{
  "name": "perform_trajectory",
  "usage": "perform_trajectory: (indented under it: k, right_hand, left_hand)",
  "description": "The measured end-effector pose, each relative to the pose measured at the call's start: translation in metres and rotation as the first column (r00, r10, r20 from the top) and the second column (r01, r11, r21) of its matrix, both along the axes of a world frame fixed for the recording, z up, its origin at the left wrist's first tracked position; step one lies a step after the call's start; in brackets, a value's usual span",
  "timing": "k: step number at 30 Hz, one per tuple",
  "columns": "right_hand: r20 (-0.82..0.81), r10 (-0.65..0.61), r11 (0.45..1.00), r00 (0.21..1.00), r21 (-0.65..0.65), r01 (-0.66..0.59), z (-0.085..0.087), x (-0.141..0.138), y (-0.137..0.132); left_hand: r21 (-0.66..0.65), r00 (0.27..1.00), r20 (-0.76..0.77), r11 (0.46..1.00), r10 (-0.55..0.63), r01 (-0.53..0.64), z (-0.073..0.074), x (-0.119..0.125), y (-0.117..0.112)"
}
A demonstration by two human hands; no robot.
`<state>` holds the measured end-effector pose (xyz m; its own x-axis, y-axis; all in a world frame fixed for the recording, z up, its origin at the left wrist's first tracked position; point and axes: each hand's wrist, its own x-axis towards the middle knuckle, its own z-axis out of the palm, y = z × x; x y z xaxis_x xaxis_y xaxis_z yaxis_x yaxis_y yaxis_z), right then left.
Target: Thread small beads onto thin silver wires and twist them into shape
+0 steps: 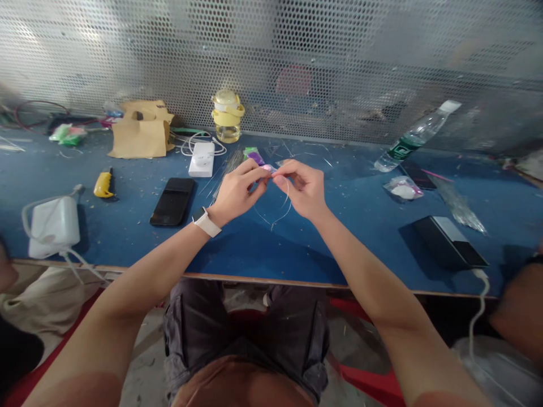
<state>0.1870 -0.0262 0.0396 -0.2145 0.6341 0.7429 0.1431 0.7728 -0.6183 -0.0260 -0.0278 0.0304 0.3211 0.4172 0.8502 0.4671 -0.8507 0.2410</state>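
Observation:
My left hand [237, 189] and my right hand [306, 189] meet above the blue table, thumbs and forefingers pinched together at the tips. A thin pale strand [280, 218] loops down below the pinched fingers. Whatever lies right between the fingertips is too small to make out. Just behind the fingers shows a small pink piece [267, 167]. Green and purple packets [253, 156] lie beyond my left hand, beside a bundle of thin wire-like strands [231, 168].
Left of my hands lie a black phone [172, 202], a white power bank [202, 159], a yellow cutter [103, 185] and a white charger [55, 226]. A yellow-lidded bottle [228, 116] stands behind. Rightward are a tilted water bottle [416, 138], a bag [404, 187] and a dark box [449, 242].

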Motion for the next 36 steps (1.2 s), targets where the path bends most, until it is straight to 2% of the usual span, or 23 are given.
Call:
perform_trajectory:
  k: [3,6,9,11,13,15,17,23,29,36]
  right_hand:
    - [-0.049,-0.024,1.000,0.998,-0.013,0.023,0.001,-0.003,-0.002]
    - [-0.064,-0.015,0.999,0.998,-0.032,0.013,0.002,-0.004,-0.004]
    - [-0.041,-0.017,0.999,0.999,-0.050,0.015,0.004,-0.003,-0.005]
    - [-0.024,-0.029,0.999,0.999,-0.013,0.029,0.006,-0.002,-0.006]
    - [0.018,-0.052,0.997,0.998,0.066,0.051,0.008,-0.002,-0.008]
    - [0.074,-0.072,0.988,0.995,0.139,0.061,0.010,-0.002,-0.010]
    - [0.104,-0.079,0.985,0.991,0.160,0.062,0.010,-0.002,-0.011]
    - [0.060,-0.128,0.989,0.990,0.088,0.123,0.006,-0.002,-0.012]
    - [0.099,-0.041,0.996,0.994,0.085,0.032,0.008,0.000,-0.013]
    - [0.054,-0.068,0.997,0.996,-0.022,0.069,0.008,-0.001,-0.008]
  left_hand:
    - [-0.032,1.000,-0.020,0.999,0.007,-0.008,-0.001,0.001,-0.001]
    - [-0.176,0.995,0.089,0.982,-0.049,0.064,-0.002,0.004,-0.004]
    - [-0.371,0.960,0.271,0.911,-0.076,0.177,-0.002,0.009,-0.005]
    - [-0.468,0.938,0.337,0.849,-0.085,0.245,-0.001,0.011,-0.004]
    - [-0.506,0.918,0.382,0.807,-0.106,0.304,0.000,0.012,-0.004]
    - [-0.505,0.901,0.420,0.796,-0.111,0.333,0.000,0.012,-0.004]
    - [-0.499,0.896,0.429,0.798,-0.111,0.338,0.001,0.012,-0.005]
    - [-0.489,0.907,0.392,0.801,-0.153,0.346,0.004,0.012,-0.009]
    - [-0.408,0.958,0.264,0.886,-0.114,0.218,0.007,0.009,-0.010]
    - [-0.323,0.977,0.191,0.934,-0.093,0.152,0.007,0.009,-0.010]
